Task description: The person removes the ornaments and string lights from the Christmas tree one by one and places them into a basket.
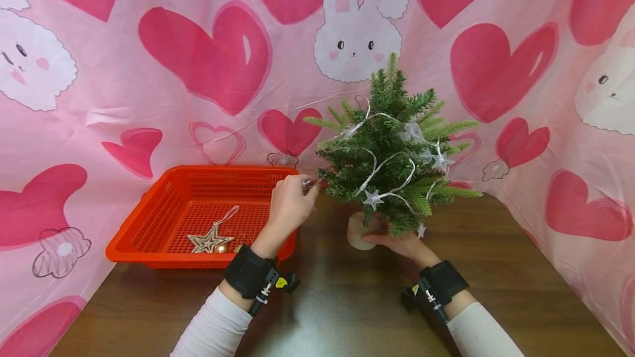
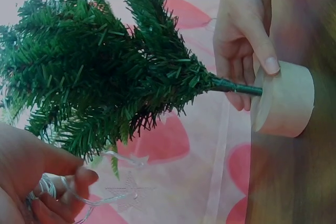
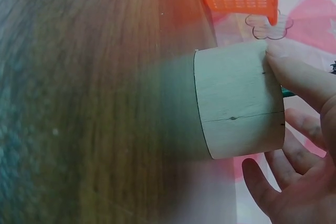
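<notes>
A small artificial Christmas tree (image 1: 392, 158) stands on a round wooden base (image 1: 361, 233). A clear string of lights with star-shaped pieces (image 1: 373, 199) winds round its branches. My left hand (image 1: 291, 203) is at the tree's left side and holds a bunched coil of the light string (image 2: 46, 188) in its curled fingers. From the coil, wire and a star (image 2: 128, 192) trail toward the branches. At the base, my right hand (image 1: 399, 245) has its thumb (image 3: 299, 74) on the upper edge, with the other fingers bent around the far side near the trunk (image 2: 239, 87).
An orange-red plastic basket (image 1: 144, 230) sits on the wooden table (image 1: 337, 313) to the left. Inside lie a glittery star ornament (image 1: 209, 240) and gold baubles (image 1: 220, 248). A pink curtain (image 1: 292, 87) with hearts and rabbits hangs close behind and at both sides.
</notes>
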Available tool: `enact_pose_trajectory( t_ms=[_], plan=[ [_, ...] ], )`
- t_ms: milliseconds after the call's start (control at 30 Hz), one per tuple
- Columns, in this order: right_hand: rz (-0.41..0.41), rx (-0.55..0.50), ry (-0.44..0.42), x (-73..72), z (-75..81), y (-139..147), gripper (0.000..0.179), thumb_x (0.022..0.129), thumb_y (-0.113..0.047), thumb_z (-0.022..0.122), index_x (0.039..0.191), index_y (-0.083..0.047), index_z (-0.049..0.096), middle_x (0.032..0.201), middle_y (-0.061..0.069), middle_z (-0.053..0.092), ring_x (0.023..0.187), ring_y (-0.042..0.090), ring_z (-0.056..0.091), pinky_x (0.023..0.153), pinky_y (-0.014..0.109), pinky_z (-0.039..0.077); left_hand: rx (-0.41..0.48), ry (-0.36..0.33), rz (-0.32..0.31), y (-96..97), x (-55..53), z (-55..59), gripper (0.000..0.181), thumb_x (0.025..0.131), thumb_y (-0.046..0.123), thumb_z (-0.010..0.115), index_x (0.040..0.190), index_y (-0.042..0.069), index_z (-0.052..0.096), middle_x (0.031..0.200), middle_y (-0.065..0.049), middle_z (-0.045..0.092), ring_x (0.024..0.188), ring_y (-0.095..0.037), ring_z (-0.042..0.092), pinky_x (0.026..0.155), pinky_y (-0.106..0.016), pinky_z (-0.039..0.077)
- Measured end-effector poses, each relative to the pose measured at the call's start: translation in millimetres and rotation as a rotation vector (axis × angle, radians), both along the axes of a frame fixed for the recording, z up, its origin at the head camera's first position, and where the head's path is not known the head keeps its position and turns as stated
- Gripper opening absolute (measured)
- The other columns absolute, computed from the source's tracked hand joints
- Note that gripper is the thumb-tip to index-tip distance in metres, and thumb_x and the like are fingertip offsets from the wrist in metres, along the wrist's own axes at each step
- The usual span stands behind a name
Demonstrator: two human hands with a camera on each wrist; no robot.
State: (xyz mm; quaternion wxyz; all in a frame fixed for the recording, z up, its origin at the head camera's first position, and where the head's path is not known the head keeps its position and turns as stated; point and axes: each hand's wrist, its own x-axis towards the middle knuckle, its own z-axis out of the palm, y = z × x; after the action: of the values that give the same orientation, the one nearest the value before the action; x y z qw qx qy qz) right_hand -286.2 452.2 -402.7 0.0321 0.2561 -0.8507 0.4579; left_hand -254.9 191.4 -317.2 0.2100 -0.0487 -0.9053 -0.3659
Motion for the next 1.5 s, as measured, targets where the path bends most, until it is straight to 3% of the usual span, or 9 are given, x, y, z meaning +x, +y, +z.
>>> enact_pose_trajectory(
  t_ms=[233, 400, 567, 733, 933, 1100, 1200, 1300, 1500],
  plan=[
    [-0.009, 0.053, 0.007, -1.0, -1.8, -0.6, 0.061, 0.078, -0.004, 0.080, 0.130, 0.005, 0.050, 0.135, 0.023, 0.055, 0.129, 0.034, 0.045, 0.108, 0.050, 0.035, 0.063, 0.044, 0.014, -1.1, 1.6, -1.3, 0.018, 0.093, 0.034, 0.067, 0.094, 0.020, 0.079, 0.060, 0.001, 0.062, 0.057, -0.014, 0.052, 0.054, -0.028, 0.036],
    [-0.008, 0.110, -0.010, -13.8, -20.5, 9.0, 0.070, 0.082, -0.010, 0.079, 0.140, 0.002, 0.041, 0.138, 0.027, 0.054, 0.132, 0.042, 0.047, 0.106, 0.058, 0.038, 0.100, 0.099, 0.018, -1.8, 1.7, 0.4, 0.026, 0.093, 0.036, 0.066, 0.083, 0.016, 0.078, 0.086, -0.004, 0.068, 0.081, -0.023, 0.059, 0.069, -0.037, 0.045],
    [0.018, 0.096, -0.053, -21.0, -29.5, 15.8, 0.079, 0.083, -0.015, 0.078, 0.147, -0.001, 0.035, 0.142, 0.029, 0.050, 0.135, 0.046, 0.044, 0.108, 0.062, 0.036, 0.149, 0.076, -0.014, -0.6, 1.3, 0.5, 0.043, 0.098, 0.039, 0.058, 0.065, 0.011, 0.063, 0.109, -0.007, 0.062, 0.105, -0.029, 0.057, 0.082, -0.044, 0.047],
    [0.056, 0.066, -0.054, -22.4, -29.1, 16.9, 0.079, 0.083, -0.014, 0.078, 0.147, -0.001, 0.034, 0.146, 0.028, 0.046, 0.138, 0.045, 0.041, 0.109, 0.063, 0.035, 0.272, 0.134, -0.034, -0.5, 0.3, 0.4, 0.051, 0.099, 0.038, 0.058, 0.055, 0.011, 0.049, 0.089, -0.005, 0.062, 0.080, -0.020, 0.060, 0.068, -0.033, 0.045],
    [0.124, 0.060, -0.086, -23.2, -29.1, 18.8, 0.066, 0.086, -0.015, 0.076, 0.140, 0.003, 0.043, 0.136, 0.026, 0.055, 0.125, 0.037, 0.053, 0.101, 0.048, 0.047, 0.382, 0.215, -0.044, -1.4, -0.1, 1.2, 0.055, 0.093, 0.024, 0.067, 0.051, 0.013, 0.034, 0.053, 0.003, 0.029, 0.049, -0.011, 0.025, 0.050, -0.024, 0.021],
    [0.173, 0.065, -0.150, -25.5, -29.1, 22.6, 0.053, 0.087, -0.013, 0.074, 0.130, 0.009, 0.053, 0.121, 0.024, 0.065, 0.109, 0.027, 0.061, 0.090, 0.031, 0.051, 0.393, 0.152, -0.065, -2.3, 1.2, 1.3, 0.037, 0.096, 0.022, 0.062, 0.063, 0.009, 0.051, 0.055, 0.003, 0.034, 0.051, -0.013, 0.031, 0.052, -0.025, 0.025],
    [0.176, 0.097, -0.158, -26.3, -27.3, 23.6, 0.050, 0.086, -0.016, 0.074, 0.127, 0.009, 0.057, 0.117, 0.021, 0.067, 0.104, 0.022, 0.061, 0.088, 0.029, 0.050, 0.383, 0.079, -0.068, -3.1, 1.9, 2.0, 0.026, 0.102, 0.026, 0.053, 0.092, 0.009, 0.070, 0.062, -0.001, 0.045, 0.056, -0.015, 0.039, 0.055, -0.027, 0.032],
    [0.177, 0.109, -0.162, -26.0, -26.5, 23.4, 0.049, 0.086, -0.017, 0.074, 0.125, 0.009, 0.059, 0.114, 0.020, 0.069, 0.101, 0.019, 0.060, 0.087, 0.025, 0.049, 0.385, 0.023, -0.076, -3.1, 2.9, 3.0, 0.034, 0.106, 0.025, 0.044, 0.122, 0.008, 0.068, 0.067, -0.004, 0.052, 0.058, -0.016, 0.042, 0.060, -0.029, 0.037],
    [0.186, 0.103, -0.162, -26.1, -27.6, 22.8, 0.047, 0.087, -0.017, 0.073, 0.125, 0.009, 0.059, 0.113, 0.019, 0.069, 0.099, 0.014, 0.059, 0.086, 0.024, 0.048, 0.399, 0.032, -0.085, -2.7, 3.1, 6.0, 0.033, 0.106, 0.017, 0.040, 0.121, 0.004, 0.066, 0.073, -0.005, 0.052, 0.060, -0.018, 0.042, 0.062, -0.030, 0.038]
  ],
)
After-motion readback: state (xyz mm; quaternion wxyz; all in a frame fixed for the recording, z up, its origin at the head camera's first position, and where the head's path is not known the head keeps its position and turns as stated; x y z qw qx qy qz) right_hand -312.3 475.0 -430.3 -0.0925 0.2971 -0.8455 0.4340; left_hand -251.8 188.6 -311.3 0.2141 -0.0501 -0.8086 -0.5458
